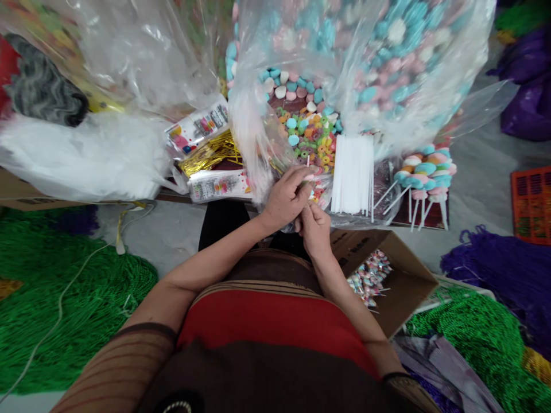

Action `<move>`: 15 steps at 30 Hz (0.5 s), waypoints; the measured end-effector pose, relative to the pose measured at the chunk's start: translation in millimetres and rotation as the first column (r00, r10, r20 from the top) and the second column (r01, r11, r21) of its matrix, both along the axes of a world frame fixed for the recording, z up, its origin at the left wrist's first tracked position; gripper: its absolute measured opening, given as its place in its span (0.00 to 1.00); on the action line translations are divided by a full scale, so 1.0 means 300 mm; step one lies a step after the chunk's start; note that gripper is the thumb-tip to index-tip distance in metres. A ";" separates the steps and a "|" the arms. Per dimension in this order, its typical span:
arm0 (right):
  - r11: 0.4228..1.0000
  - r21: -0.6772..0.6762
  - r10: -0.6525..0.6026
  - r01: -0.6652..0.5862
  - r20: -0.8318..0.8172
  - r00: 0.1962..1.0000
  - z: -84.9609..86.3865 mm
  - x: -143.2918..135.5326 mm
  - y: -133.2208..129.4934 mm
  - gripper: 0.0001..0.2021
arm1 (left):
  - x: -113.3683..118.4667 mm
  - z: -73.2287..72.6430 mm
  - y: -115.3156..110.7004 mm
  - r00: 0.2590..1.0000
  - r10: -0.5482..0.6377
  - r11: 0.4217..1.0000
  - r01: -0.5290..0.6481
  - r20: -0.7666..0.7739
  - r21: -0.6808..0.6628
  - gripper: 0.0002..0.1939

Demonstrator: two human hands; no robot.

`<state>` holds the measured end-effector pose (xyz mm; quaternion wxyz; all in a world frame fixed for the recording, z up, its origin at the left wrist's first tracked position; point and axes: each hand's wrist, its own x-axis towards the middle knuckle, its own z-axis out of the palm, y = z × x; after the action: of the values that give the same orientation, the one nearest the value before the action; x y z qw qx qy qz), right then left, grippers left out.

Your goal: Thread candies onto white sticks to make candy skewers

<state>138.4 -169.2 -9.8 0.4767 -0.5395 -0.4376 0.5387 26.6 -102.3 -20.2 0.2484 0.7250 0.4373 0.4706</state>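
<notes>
My left hand (pixel 284 198), fingers bent and closed, is at the table's front edge over a small clear candy bag (pixel 317 194) with pink and coloured spots. It seems to grip this bag; the fingers cover much of it. Just below and to the right, my right hand (pixel 315 228) is closed in a pinch, its fingertips touching the left hand's. What it pinches is too small and hidden to make out. Beyond the hands lie ring-shaped gummy candies (pixel 321 135) and pink, white and blue marshmallows (pixel 297 86). White sticks (pixel 353 172) are stacked to the right.
Marshmallow skewers (pixel 426 169) lie at the table's right end. Gold twist ties (pixel 213 152) sit between packs of printed bags (pixel 220 184) on the left. A cardboard box (pixel 408 287) below holds wrapped candies (pixel 371 278). Large plastic bags (pixel 413 63) fill the back; green bead strands (pixel 81 298) cover the floor.
</notes>
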 end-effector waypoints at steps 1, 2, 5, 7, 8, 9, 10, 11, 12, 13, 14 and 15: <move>1.000 -0.001 0.002 -0.002 0.004 1.000 0.000 0.000 0.000 0.26 | 0.000 0.000 0.000 1.000 0.000 1.000 0.000 -0.004 -0.002 0.15; 1.000 0.000 0.002 -0.002 0.009 1.000 -0.001 0.001 -0.001 0.26 | 0.000 0.001 0.000 1.000 -0.001 1.000 0.001 -0.007 -0.003 0.15; 1.000 0.002 0.010 -0.010 0.022 1.000 -0.001 0.003 -0.001 0.26 | -0.002 0.004 -0.001 1.000 -0.008 1.000 0.008 -0.002 -0.005 0.15; 1.000 0.005 0.017 -0.017 0.023 1.000 -0.002 0.006 -0.002 0.26 | -0.004 0.009 -0.002 1.000 -0.011 1.000 0.011 0.003 -0.003 0.15; 1.000 0.004 0.021 -0.021 0.020 1.000 -0.003 0.007 -0.004 0.26 | -0.005 0.012 -0.002 1.000 -0.014 1.000 0.014 0.001 0.000 0.15; 1.000 0.001 0.027 -0.027 0.017 1.000 -0.005 0.009 -0.005 0.26 | -0.006 0.014 -0.003 1.000 -0.018 1.000 0.018 -0.002 0.003 0.15; 1.000 -0.004 0.029 -0.029 0.013 0.999 -0.007 0.011 -0.007 0.26 | -0.006 0.016 -0.004 1.000 -0.021 1.000 0.022 -0.008 0.003 0.15; 0.999 -0.013 0.032 -0.031 0.011 0.999 -0.009 0.012 -0.009 0.26 | -0.007 0.018 -0.004 1.000 -0.025 1.000 0.025 -0.015 0.002 0.14; 0.999 -0.022 0.032 -0.032 0.008 0.999 -0.012 0.013 -0.011 0.26 | -0.007 0.019 -0.005 0.999 -0.029 1.000 0.029 -0.022 0.001 0.14; 0.999 -0.030 0.033 -0.033 0.003 0.999 -0.015 0.013 -0.012 0.26 | -0.007 0.020 -0.005 0.999 -0.032 0.999 0.032 -0.028 0.000 0.15; 0.999 -0.035 0.032 -0.033 -0.004 0.999 -0.019 0.013 -0.013 0.26 | -0.008 0.019 -0.005 0.999 -0.034 0.999 0.034 -0.033 0.002 0.15; 0.999 -0.038 0.033 -0.033 -0.015 0.999 -0.022 0.012 -0.014 0.25 | -0.008 0.019 -0.005 0.999 -0.036 0.999 0.036 -0.037 0.005 0.15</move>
<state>142.1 -173.4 -16.3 0.4604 -0.5376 -0.4326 0.5585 24.3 -103.9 -14.6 0.2464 0.7421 0.4273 0.4538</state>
